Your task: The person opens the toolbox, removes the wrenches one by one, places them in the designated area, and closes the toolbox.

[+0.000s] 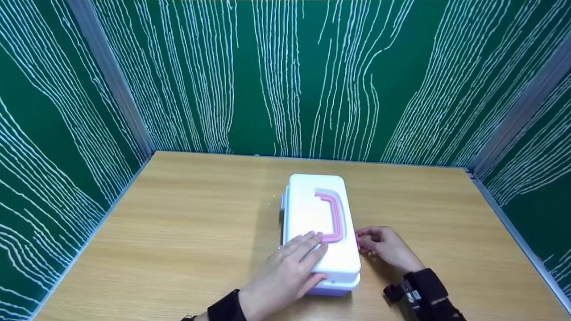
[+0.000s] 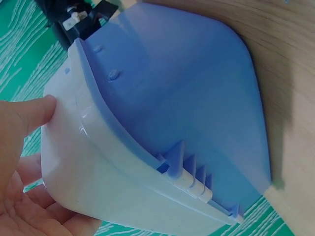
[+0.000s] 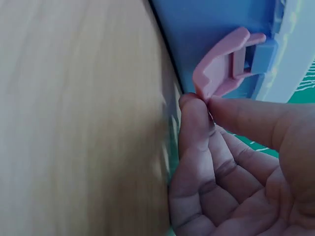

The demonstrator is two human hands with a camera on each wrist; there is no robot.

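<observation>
A box (image 1: 312, 258) with a white lid and a blue-purple base stands lengthwise on the table, its lid down. On the lid lies a pink carrying handle (image 1: 337, 218), folded flat. My left hand (image 1: 285, 272) rests on the lid's near left part, fingers extended, fingertips by the handle's near end. In the left wrist view, hinges (image 2: 192, 182) run along the box's side. At the right side, my right hand (image 1: 388, 247) pinches the free end of a pink latch (image 3: 226, 66) between thumb and forefinger. The latch sticks out from the blue base.
The box stands on a wood-grain table (image 1: 187, 223). Green panels with white wavy lines (image 1: 245, 89) enclose the back and both sides, joined by grey metal posts (image 1: 113, 80). Black straps with cameras (image 1: 419, 290) sit on the wrists.
</observation>
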